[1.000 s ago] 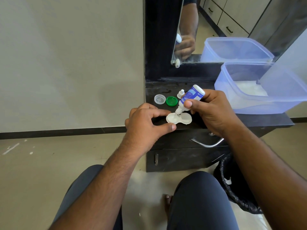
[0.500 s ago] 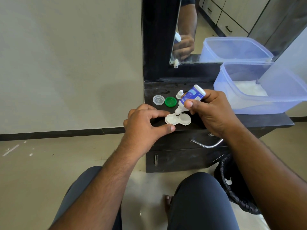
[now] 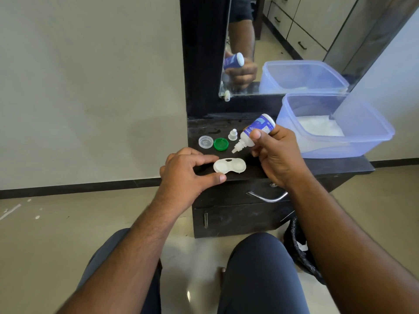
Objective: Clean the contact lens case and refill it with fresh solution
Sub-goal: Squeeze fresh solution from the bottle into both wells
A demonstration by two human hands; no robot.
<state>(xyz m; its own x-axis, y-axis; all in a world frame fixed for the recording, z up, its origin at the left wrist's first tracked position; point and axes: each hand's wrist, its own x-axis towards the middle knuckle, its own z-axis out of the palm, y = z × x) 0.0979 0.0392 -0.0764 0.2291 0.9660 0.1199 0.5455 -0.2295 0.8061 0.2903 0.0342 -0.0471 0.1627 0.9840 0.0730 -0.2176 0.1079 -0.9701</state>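
A white two-well contact lens case (image 3: 229, 165) lies open on the front of the black dresser top (image 3: 254, 171). My left hand (image 3: 188, 173) steadies its left end between forefinger and thumb. My right hand (image 3: 276, 155) holds a small blue-and-white solution bottle (image 3: 254, 132) tilted, nozzle pointing down-left, a little above and behind the case. Behind the case sit a clear cap (image 3: 205, 141), a green cap (image 3: 221, 144) and the bottle's small white cap (image 3: 232, 134).
A translucent blue tub (image 3: 362, 141) with white contents stands at the right of the top, against a mirror (image 3: 283, 41). Drawers with a metal handle (image 3: 267, 197) are below. A black-lined bin (image 3: 301, 250) sits on the floor by my right knee.
My right hand has lifted the bottle's nozzle up and back, away from the case's wells. My left hand stays at the case's left end.
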